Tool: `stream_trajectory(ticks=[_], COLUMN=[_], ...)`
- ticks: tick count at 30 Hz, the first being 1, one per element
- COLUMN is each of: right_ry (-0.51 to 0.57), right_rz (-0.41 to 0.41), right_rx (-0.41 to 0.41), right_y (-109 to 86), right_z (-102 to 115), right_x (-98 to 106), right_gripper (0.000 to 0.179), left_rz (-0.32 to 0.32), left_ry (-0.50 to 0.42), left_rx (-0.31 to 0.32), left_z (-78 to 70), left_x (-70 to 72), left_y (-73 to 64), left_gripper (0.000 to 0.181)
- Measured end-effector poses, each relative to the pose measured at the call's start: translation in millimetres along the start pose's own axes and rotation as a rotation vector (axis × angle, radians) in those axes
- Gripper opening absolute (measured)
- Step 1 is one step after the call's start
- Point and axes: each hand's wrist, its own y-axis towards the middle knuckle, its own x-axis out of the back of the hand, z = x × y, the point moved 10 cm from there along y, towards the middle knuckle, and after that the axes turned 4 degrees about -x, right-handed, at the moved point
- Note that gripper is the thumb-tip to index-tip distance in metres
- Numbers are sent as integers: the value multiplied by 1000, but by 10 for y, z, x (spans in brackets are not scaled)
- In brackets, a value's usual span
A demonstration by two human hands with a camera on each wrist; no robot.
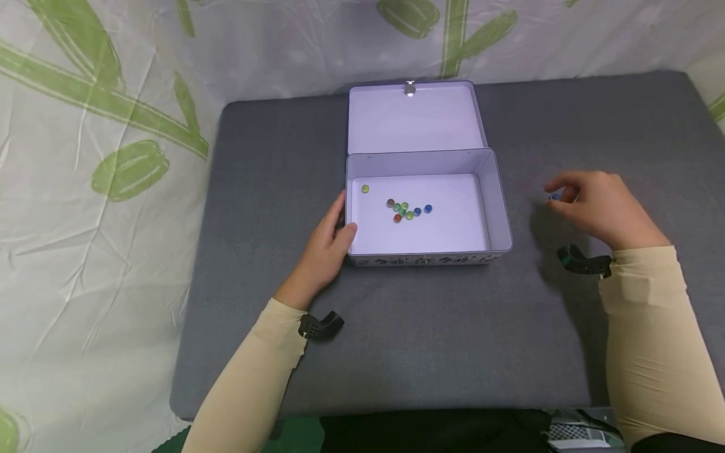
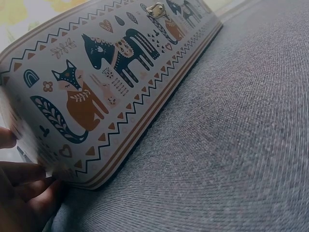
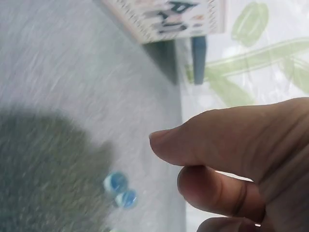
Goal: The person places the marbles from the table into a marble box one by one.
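Note:
A decorated tin box (image 1: 498, 207) lies with its lid (image 1: 416, 119) folded back. Several glass marbles, green, red-brown and blue, rest on its floor, one green marble (image 1: 365, 189) apart from the others. My left hand (image 1: 323, 251) grips the box's left wall, its thumb over the rim and its fingers along the outside. To the right of the box, my right hand (image 1: 603, 204) hovers over blue marbles (image 1: 556, 197) on the table. Two blue marbles (image 3: 116, 182) show on the cloth in the right wrist view, apart from the fingertips. Nothing is visible between thumb and forefinger.
Grey cloth covers the table (image 1: 453, 333). A curtain (image 1: 283, 50) with green leaf prints hangs behind and to the left. Both wrists wear black straps with a curved piece. Animal figures and a metal clasp (image 2: 156, 10) mark the box front.

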Motion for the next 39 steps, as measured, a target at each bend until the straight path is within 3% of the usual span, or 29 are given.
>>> stream_trajectory(ticks=[11,23,31,39], right_ry=[-55,-80,-86,-136], right_rz=[70,52,66,-15], right_rx=[-54,-52,-14,31], right_y=[57,49,65,127], right_z=[-233,-276,-168,102], right_x=[-178,-243,-234,-51], right_gripper=[36,33,33,28], left_rz=[-3,-7,-3,-4], left_ry=[16,20,13,7], left_rx=[12,7,-6,-4], left_z=[42,38,33,26], left_x=[6,7,-12,-10], left_y=[1,-1,15,17], left_gripper=[69,69,70,69])
